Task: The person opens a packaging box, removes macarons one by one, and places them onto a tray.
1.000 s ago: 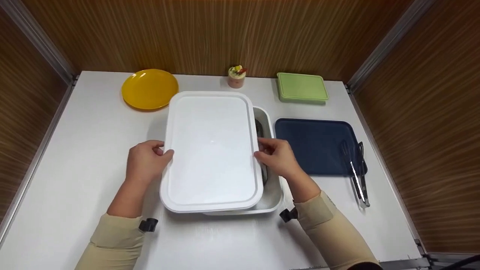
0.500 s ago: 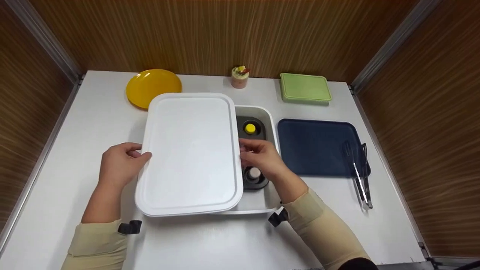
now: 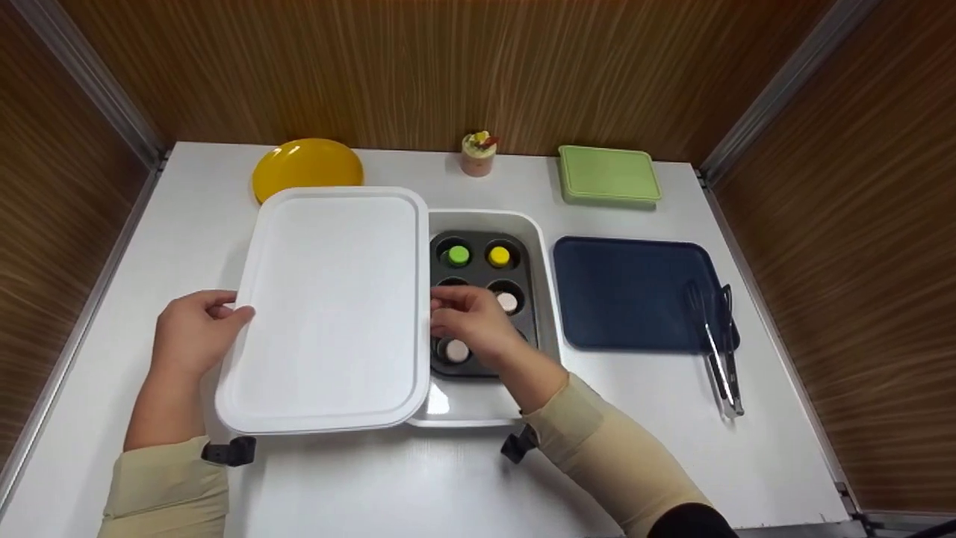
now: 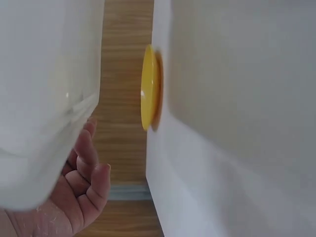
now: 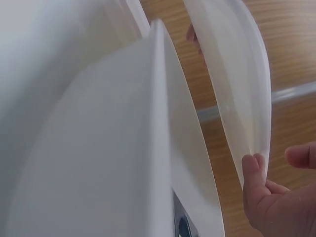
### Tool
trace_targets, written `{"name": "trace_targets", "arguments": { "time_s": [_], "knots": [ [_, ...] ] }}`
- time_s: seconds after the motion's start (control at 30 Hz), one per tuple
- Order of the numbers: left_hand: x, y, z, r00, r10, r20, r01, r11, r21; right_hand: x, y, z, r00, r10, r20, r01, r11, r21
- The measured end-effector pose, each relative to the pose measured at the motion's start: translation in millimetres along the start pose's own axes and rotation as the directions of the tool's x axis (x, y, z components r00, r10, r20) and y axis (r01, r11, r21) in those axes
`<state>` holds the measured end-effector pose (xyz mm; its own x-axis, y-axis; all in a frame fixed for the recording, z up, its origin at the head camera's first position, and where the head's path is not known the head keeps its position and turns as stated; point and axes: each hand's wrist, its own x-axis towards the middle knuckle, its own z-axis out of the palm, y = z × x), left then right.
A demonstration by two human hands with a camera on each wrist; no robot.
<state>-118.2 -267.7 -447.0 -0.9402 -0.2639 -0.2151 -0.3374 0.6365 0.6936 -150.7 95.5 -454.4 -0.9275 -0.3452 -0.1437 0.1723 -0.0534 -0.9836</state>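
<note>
A large white lid [image 3: 328, 306] is held raised and level by its two long sides. My left hand [image 3: 196, 332] pinches its left edge, thumb on top; in the left wrist view the lid hangs well off the table. My right hand [image 3: 478, 325] pinches the right edge, fingertips on the rim in the right wrist view. Below it stands a white rectangular box [image 3: 544, 254], its left part hidden by the lid. Inside lies a dark muffin tin [image 3: 479, 273] with a green piece [image 3: 458, 255], a yellow piece [image 3: 499, 256] and pale pieces in its cups.
A yellow plate [image 3: 310, 166] lies at the back left, partly covered by the lid. A dessert cup [image 3: 479, 155] and a green lidded box [image 3: 609, 174] stand at the back. Right of the white box, tongs [image 3: 721, 359] lie partly over a navy tray [image 3: 627, 291].
Both hands have moved the lid leftward off the white box. The muffin tin and its coloured pieces have come into view. The plate is now more covered.
</note>
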Motion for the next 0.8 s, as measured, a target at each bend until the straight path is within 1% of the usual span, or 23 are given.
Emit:
{"name": "trace_targets", "arguments": {
  "time_s": [0.13, 0.2, 0.37, 0.47, 0.6, 0.8],
  "knots": [
    [3.4, -9.5, -6.5, 1.0, 0.011, 0.007, -0.011, 0.999, 0.034, 0.4, 1, 13, 1.0, 0.003, 0.01, -0.003, 1.0, -0.002],
    [4.1, -12.8, -8.9, 1.0, 0.008, 0.002, -0.008, 0.999, 0.047, 0.2, 1, 18, 1.0, 0.012, 0.014, -0.012, 1.0, -0.009],
    [4.7, -18.2, -15.5, 0.999, -0.046, -0.02, 0.047, 0.997, 0.06, 0.3, 1, 30, 0.998, 0.034, 0.047, -0.033, 0.999, -0.024],
    [5.7, -22.0, -20.3, 0.997, -0.072, -0.022, 0.074, 0.995, 0.07, 1.5, 2, 36, 0.997, 0.025, 0.074, -0.024, 0.999, -0.023],
    [8.1, -30.9, -25.6, 0.994, -0.107, -0.021, 0.109, 0.991, 0.082, 3.2, 3, 45, 0.994, 0.017, 0.109, -0.016, 1.0, -0.012],
    [10.9, -46.4, -24.8, 0.99, -0.139, -0.032, 0.142, 0.985, 0.097, 6.7, 9, 58, 0.987, 0.056, 0.149, -0.06, 0.998, 0.019]
  ]
}}
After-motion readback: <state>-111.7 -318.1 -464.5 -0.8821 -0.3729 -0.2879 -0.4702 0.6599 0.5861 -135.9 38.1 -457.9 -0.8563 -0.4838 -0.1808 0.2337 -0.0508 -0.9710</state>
